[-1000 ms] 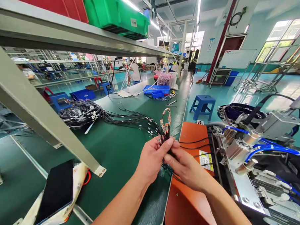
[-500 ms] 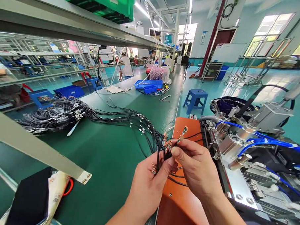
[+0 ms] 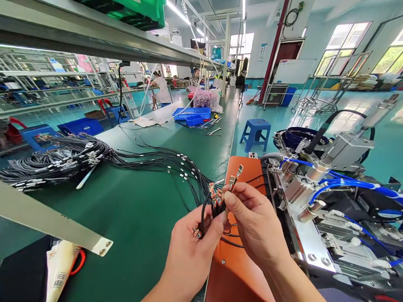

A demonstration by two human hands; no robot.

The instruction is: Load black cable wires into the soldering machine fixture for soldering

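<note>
My left hand [image 3: 188,253] is closed around a small bunch of black wires with metal terminals [image 3: 214,197], held over the front edge of the green bench [image 3: 135,210]. My right hand [image 3: 252,220] pinches one wire from that bunch, its terminal [image 3: 235,175] sticking up above my thumb. Both hands touch at the bunch, just left of an orange plate [image 3: 236,277]. More black wires trail from the bunch back to a large pile of wires [image 3: 64,160] at the left.
A metal machine with blue hoses [image 3: 323,196] stands close on the right. A slanted shelf brace [image 3: 48,222] crosses the lower left above a dark phone and a packet [image 3: 59,265]. Blue trays [image 3: 193,115] lie farther along; a blue stool [image 3: 255,133] stands on the floor. A person sits far back.
My hands lowered and drew closer to me. My right hand pulled one terminal wire up and apart from the bunch in my left. The view swung left and down.
</note>
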